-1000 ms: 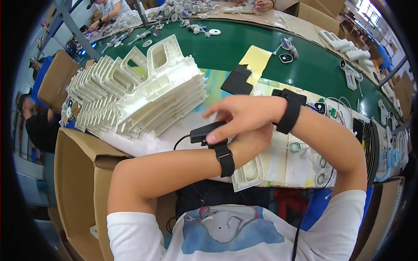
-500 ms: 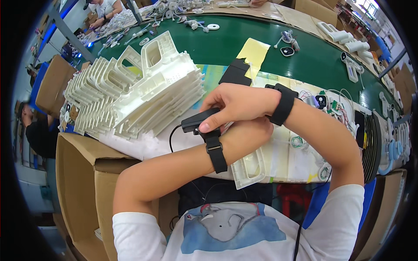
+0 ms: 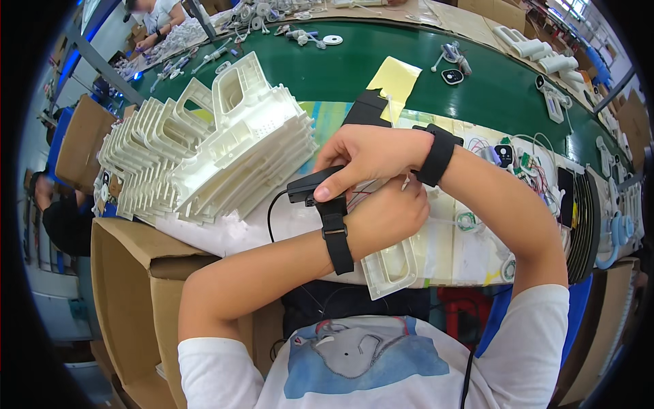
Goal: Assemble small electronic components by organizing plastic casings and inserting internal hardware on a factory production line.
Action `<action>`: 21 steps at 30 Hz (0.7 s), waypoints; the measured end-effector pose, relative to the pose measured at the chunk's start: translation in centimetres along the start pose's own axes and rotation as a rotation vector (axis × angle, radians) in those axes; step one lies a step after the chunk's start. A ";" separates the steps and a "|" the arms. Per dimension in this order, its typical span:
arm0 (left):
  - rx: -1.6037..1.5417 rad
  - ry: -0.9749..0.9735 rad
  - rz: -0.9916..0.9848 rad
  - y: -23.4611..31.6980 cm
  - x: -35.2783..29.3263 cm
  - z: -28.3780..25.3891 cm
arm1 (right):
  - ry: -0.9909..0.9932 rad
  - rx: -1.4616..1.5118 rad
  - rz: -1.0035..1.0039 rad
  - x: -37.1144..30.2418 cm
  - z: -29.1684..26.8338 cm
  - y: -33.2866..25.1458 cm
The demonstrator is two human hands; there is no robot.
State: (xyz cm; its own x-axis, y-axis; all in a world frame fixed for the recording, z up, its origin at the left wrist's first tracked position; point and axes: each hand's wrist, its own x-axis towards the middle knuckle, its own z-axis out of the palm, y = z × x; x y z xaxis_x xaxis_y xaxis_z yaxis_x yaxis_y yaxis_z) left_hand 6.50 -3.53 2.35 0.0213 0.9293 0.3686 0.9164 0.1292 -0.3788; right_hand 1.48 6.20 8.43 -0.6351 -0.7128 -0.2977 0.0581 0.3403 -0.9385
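My right hand (image 3: pixel 375 151) crosses over my left forearm. Its thumb and fingers are closed on a black wrist camera (image 3: pixel 308 187), a small box with a cable, fixed by a black strap (image 3: pixel 334 235) to my left wrist. Beyond it my left hand (image 3: pixel 395 211) is curled near the table top, with a small white tip showing by its fingers; what it holds is mostly hidden. Thin wires show between the two hands. Below my left hand, a white plastic frame (image 3: pixel 392 273) with a rounded opening juts over the table's front edge.
White molded housings (image 3: pixel 238 146) stand stacked at left. A cardboard box (image 3: pixel 122 273) sits below them. Yellow paper (image 3: pixel 395 78) and a black sheet (image 3: pixel 368 109) lie ahead, on and beside the green surface (image 3: pixel 327 65). Circuit boards with wires (image 3: pixel 528 163) lie right. Another person (image 3: pixel 160 20) works far left.
My right hand still grips the wrist camera, which has shifted slightly right. My left hand has turned a little, so a small white tip and wires now show between the hands.
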 end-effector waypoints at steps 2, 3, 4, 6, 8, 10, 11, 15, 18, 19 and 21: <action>-0.028 -0.042 0.013 0.3 0.1 -0.1 | -0.008 0.033 -0.011 -0.1 0.0 0.1; -0.062 -0.078 0.025 0.4 0.1 -0.1 | 0.006 0.011 0.005 0.1 0.2 -0.1; -0.065 -0.075 0.027 0.4 0.3 0.2 | 0.021 -0.012 0.023 0.2 0.5 -0.3; -0.338 -0.411 -0.161 0.5 0.7 0.7 | 0.070 -0.105 -0.043 -0.1 1.9 -0.9; -0.657 -0.200 -0.305 0.5 -0.7 1.5 | 0.127 -0.307 -0.159 -0.6 2.7 -2.0; -0.853 0.070 -0.428 0.2 -1.1 1.8 | 0.218 -0.320 -0.228 -1.1 2.8 -1.5; -0.861 0.076 -0.426 0.1 -1.3 1.9 | 0.305 -0.338 -0.307 -1.4 2.8 -1.4; -0.148 -0.104 -0.111 -2.8 -2.4 -1.5 | 0.699 -0.180 -0.403 -6.4 -0.2 -1.4; -0.208 -0.030 -0.242 -2.8 -5.7 -2.4 | 1.061 -0.541 -0.302 -11.0 -0.2 2.3; -0.276 -0.038 -0.378 -2.1 -7.0 -2.4 | 1.100 -0.716 -0.173 -12.0 0.8 3.4; -0.357 -0.026 -0.491 -0.1 -7.7 -2.7 | 1.103 -0.847 -0.209 -12.9 4.0 7.7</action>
State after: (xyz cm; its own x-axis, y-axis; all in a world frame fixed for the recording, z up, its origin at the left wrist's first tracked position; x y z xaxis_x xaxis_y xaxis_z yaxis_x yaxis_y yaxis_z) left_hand 7.36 -11.64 1.86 -0.4435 0.7991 0.4059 0.8942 0.4252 0.1400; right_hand 13.18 15.51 4.37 -0.8666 -0.0887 0.4911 -0.3354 0.8322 -0.4416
